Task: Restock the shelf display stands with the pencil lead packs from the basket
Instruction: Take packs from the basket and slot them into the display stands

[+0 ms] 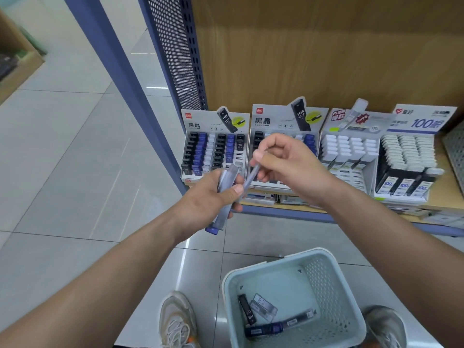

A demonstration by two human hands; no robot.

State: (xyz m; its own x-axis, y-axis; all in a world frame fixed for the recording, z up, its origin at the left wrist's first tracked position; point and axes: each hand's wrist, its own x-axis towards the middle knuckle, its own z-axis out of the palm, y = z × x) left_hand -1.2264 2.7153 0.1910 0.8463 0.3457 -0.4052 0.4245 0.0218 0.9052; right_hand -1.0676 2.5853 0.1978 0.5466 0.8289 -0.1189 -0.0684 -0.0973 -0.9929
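Above basket [266,263], packs [221,217] in left hand [207,199]

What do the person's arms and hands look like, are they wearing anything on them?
Both arms are bare as far as the view shows: no sleeve reaches the left forearm or the right forearm. The left hand and the right hand wear no gloves, and no watch, bracelet or ring shows.
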